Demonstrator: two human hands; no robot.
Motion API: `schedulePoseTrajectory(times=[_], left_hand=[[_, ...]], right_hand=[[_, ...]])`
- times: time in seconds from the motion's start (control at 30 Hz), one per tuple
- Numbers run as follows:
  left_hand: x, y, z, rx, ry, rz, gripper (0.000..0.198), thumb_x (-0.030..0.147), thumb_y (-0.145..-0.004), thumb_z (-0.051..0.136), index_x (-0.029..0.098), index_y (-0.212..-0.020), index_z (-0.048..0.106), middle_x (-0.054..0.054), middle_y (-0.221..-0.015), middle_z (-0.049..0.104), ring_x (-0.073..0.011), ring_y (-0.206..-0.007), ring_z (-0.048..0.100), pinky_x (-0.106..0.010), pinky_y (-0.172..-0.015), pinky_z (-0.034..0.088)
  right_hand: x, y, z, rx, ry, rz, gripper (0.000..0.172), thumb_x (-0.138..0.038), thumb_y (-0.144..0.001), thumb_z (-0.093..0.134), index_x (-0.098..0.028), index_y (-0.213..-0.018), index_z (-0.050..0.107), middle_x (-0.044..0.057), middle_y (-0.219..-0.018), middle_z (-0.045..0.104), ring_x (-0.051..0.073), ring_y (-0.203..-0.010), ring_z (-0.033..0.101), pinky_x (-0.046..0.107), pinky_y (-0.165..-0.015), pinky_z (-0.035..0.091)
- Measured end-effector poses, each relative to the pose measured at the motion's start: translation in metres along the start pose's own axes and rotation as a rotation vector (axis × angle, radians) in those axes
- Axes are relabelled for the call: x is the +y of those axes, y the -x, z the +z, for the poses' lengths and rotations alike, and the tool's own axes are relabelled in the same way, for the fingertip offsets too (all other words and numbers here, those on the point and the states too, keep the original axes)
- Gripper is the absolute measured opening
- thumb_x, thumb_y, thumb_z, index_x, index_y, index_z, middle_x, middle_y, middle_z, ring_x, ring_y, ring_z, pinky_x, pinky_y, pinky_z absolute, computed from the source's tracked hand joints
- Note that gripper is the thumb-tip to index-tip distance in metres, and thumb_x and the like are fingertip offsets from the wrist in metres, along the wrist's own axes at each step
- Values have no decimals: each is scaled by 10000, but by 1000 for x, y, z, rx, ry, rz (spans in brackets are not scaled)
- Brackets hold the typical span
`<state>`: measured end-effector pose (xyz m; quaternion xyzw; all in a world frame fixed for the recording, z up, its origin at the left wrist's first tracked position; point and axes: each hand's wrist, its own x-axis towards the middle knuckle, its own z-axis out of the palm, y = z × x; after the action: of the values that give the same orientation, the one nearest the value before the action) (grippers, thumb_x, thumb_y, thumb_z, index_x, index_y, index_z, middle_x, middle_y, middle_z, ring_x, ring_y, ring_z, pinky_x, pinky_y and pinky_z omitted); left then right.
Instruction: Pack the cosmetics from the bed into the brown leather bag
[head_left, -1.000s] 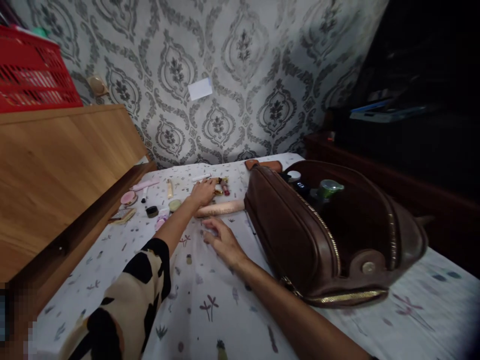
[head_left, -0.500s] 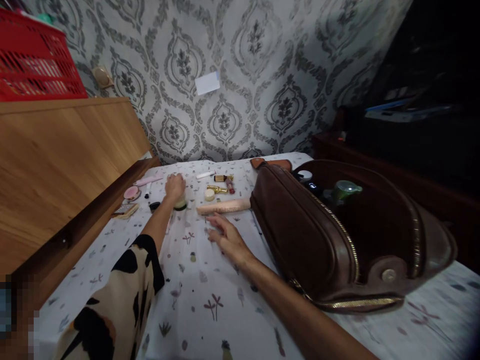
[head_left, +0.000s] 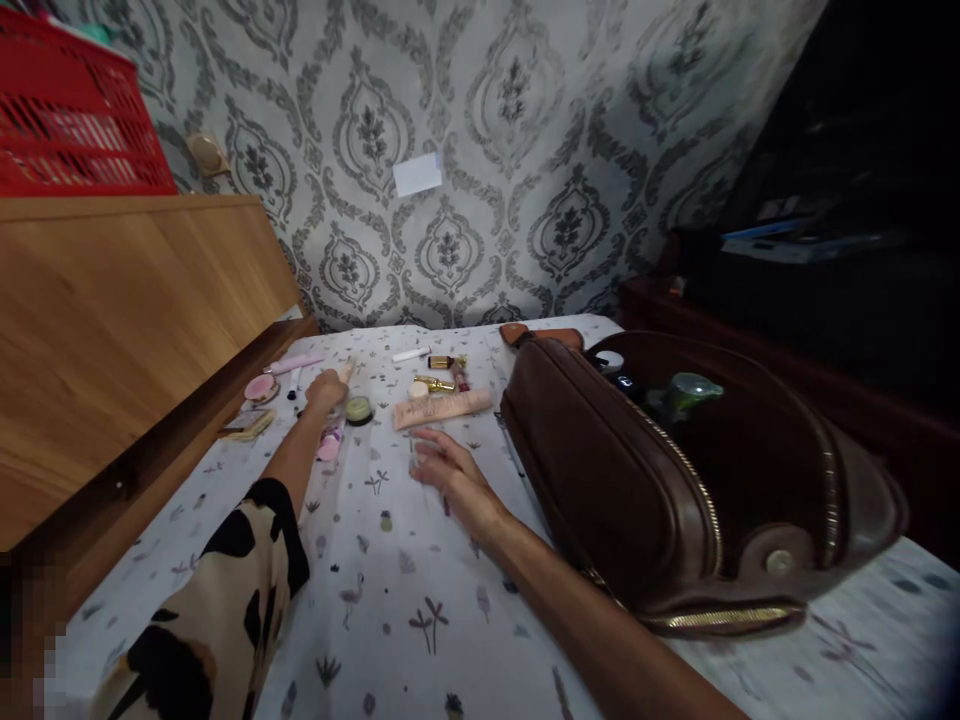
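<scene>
My left hand (head_left: 325,392) is closed over the cosmetics on the left; what its fingers hold, if anything, is hidden. Just right of it stands a small jar (head_left: 358,410) with a pale green top and a dark base. A beige tube (head_left: 348,369) shows behind the fingers, and a pink item (head_left: 329,444) lies below the wrist. My right hand (head_left: 454,478) hovers open over the cloth, fingers apart, holding nothing. Right in front of its fingertips lies a long peach squeeze tube (head_left: 442,408), with a small cream-coloured cap (head_left: 418,391) behind it.
A brown leather bag (head_left: 600,470) gapes open at right, a green-topped bottle (head_left: 694,390) inside. Farther back lie a white tube (head_left: 411,355), a gold lipstick (head_left: 434,384) and a dark bottle (head_left: 442,362). A pink compact (head_left: 261,388) sits by the wooden headboard (head_left: 150,290).
My left hand has moved left and nearer, off the jar, which now shows fully. It covers the spot where a black lid lay. My right hand has barely moved.
</scene>
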<state>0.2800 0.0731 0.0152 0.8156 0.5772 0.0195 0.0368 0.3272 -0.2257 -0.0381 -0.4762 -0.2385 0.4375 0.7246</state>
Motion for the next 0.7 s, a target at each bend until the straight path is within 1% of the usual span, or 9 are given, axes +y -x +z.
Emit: schedulePoseTrajectory(times=[0.07, 0.13, 0.2, 0.23, 0.3, 0.37, 0.47, 0.63, 0.7], left_hand=[[-5, 6, -3, -2, -20, 30, 373, 324, -904, 629, 132, -1223, 646, -173, -1273, 678, -289, -1134, 677, -377, -866, 549], [-11, 13, -7, 17, -46, 65, 375, 294, -889, 595, 127, -1219, 657, -206, -1290, 669, -328, -1172, 663, -377, -863, 537], [-20, 22, -11, 41, -75, 97, 368, 289, -913, 530, 131, -1219, 658, -215, -1302, 663, -344, -1195, 648, -391, -879, 525], [-25, 27, -13, 51, -87, 114, 364, 291, -923, 503, 136, -1211, 661, -213, -1298, 666, -346, -1194, 647, -394, -880, 522], [-37, 40, -18, 65, -106, 152, 354, 304, -939, 464, 154, -1187, 668, -198, -1274, 682, -343, -1178, 651, -391, -869, 519], [-50, 55, -22, 77, -120, 189, 354, 322, -957, 430, 173, -1175, 665, -181, -1241, 699, -337, -1155, 658, -385, -853, 514], [-72, 82, -24, 93, -130, 234, 369, 346, -989, 376, 196, -1208, 633, -150, -1200, 716, -323, -1128, 663, -372, -837, 498], [-101, 128, -21, 96, -126, 248, 355, 338, -1005, 358, 220, -1262, 573, -110, -1116, 737, -299, -1067, 676, -345, -786, 475], [-109, 146, -17, 92, -113, 242, 371, 330, -1007, 355, 220, -1317, 527, -104, -1065, 740, -299, -1003, 689, -346, -748, 465]], right_hand=[[-2, 1, 0, 10, 28, 13, 548, -410, -636, 798, -236, -1142, 682, 98, -1212, 651, 271, -1217, 591, 379, -990, 509], [-4, 3, 1, 14, 68, 29, 532, -424, -647, 780, -232, -1134, 685, 88, -1186, 651, 244, -1052, 658, 361, -908, 534], [-7, 5, 1, 15, 112, 51, 519, -455, -680, 753, -239, -1146, 680, 72, -1142, 655, 220, -910, 682, 345, -797, 546], [-8, 6, 1, 14, 127, 56, 509, -467, -697, 740, -240, -1148, 678, 66, -1111, 658, 214, -873, 683, 337, -761, 543], [-8, 6, 1, 9, 132, 39, 480, -466, -711, 734, -222, -1122, 686, 57, -1042, 661, 206, -854, 681, 331, -763, 541], [-8, 6, 1, 4, 119, 12, 443, -442, -707, 745, -200, -1076, 700, 53, -996, 666, 196, -857, 672, 339, -820, 541], [-8, 5, 1, -1, 111, -15, 386, -404, -706, 751, -192, -1026, 713, 59, -985, 677, 193, -875, 661, 346, -858, 537], [-8, 7, 1, 7, 236, 40, 382, -434, -733, 717, -210, -1042, 709, 77, -1038, 699, 214, -853, 667, 333, -725, 527], [-8, 9, 1, -20, 333, 11, 375, -442, -751, 688, -215, -1048, 708, 80, -1067, 703, 223, -875, 663, 343, -729, 529]])
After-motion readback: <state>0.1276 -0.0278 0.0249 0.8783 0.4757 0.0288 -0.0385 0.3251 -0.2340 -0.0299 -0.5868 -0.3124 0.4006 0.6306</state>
